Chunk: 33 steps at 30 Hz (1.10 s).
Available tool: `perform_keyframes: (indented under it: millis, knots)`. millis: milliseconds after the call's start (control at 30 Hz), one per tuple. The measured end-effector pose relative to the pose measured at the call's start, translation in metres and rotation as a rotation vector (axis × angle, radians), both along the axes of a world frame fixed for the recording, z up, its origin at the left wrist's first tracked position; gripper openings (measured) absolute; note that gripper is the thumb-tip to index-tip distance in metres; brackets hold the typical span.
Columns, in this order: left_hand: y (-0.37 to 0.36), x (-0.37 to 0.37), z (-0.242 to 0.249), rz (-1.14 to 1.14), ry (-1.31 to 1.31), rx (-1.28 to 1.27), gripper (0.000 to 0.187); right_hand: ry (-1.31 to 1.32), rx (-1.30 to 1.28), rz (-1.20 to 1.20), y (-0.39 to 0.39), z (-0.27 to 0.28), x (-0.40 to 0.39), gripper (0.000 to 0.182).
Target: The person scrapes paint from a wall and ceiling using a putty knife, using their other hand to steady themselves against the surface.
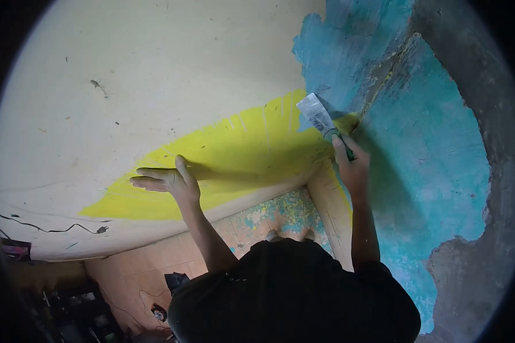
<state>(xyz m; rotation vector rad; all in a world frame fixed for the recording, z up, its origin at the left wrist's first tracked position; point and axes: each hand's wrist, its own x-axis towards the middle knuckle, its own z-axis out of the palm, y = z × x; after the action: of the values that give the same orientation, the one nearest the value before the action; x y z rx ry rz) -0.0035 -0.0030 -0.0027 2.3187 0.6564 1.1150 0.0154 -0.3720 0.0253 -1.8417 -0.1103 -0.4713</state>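
My right hand [353, 164] is wrapped around the dark green handle of a paint scraper [318, 116]. The scraper's wide metal blade points up and left, its edge over the boundary where yellow paint [240, 146] meets the blue patch [337, 63]. My left hand [174, 180] is stretched out over the lower left part of the yellow area, thumb up and fingers pointing left, holding nothing. Around the yellow, the wall [171, 68] has a cream coat with a ragged edge.
Bare grey plaster [469, 280] borders the turquoise wall [423, 154] on the right. Paint flakes [280, 214] litter the tiled floor [166, 257] by my feet. A cord with a plug [102, 230] hangs at left; a dark cabinet [74, 308] stands at lower left.
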Motion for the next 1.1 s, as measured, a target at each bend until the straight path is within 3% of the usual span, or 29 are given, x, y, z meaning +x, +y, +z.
perform_keyframes:
  millis: [200,267,367,567,700,767,900,1000,1100]
  knots:
    - [0.002,0.000,-0.003,-0.014,-0.003,0.031,0.108,0.098,-0.024,-0.063,0.007,-0.031,-0.001,0.022]
    - [0.002,0.002,-0.003,-0.026,-0.037,0.036,0.108,0.014,0.125,-0.045,0.020,-0.019,-0.005,0.023]
    - [0.000,0.001,0.001,-0.016,-0.023,0.018,0.107,0.105,0.165,-0.055,0.024,-0.042,-0.001,0.024]
    - [0.001,0.002,0.000,-0.012,-0.008,-0.003,0.109,-0.091,0.164,-0.087,0.045,0.003,0.001,0.027]
    - [0.002,0.003,-0.003,-0.015,-0.038,-0.003,0.110,-0.126,0.112,-0.123,0.050,-0.021,-0.001,0.027]
    - [0.003,0.002,-0.004,-0.022,-0.014,0.000,0.110,0.063,0.180,-0.103,0.044,-0.047,-0.008,0.025]
    - [0.001,-0.002,0.002,-0.021,0.037,-0.007,0.110,0.049,0.110,-0.167,0.032,-0.020,-0.009,0.023]
    - [0.000,0.001,0.000,-0.034,-0.029,0.013,0.110,-0.078,0.056,-0.198,0.023,-0.015,-0.009,0.023]
    - [0.003,0.002,-0.003,-0.009,-0.039,0.046,0.109,-0.267,0.173,-0.240,0.024,-0.008,-0.001,0.024]
